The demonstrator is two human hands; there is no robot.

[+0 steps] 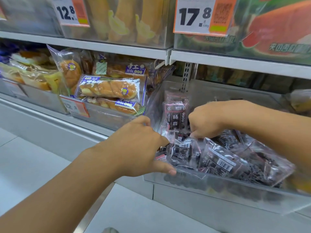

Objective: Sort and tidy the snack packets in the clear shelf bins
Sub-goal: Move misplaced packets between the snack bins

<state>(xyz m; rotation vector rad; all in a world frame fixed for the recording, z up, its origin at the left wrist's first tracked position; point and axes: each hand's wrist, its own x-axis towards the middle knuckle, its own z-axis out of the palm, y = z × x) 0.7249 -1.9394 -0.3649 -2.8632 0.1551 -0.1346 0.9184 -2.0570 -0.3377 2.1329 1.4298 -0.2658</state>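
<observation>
A bin (pixel 218 187) at lower right holds packets (pixel 217 158). Both hands reach into it, the left hand (pixel 139 145) at its left corner, the right hand (pixel 207 121) behind. Bread packets (pixel 109 89) fill the bin at left centre; price tags (pixel 200 14) hang above.

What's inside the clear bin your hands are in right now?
The clear bin holds dark plum packets, several upright at the back, others lying loose. Both the left hand and right hand reach in. Lower layers and the bin floor are covered.
</observation>
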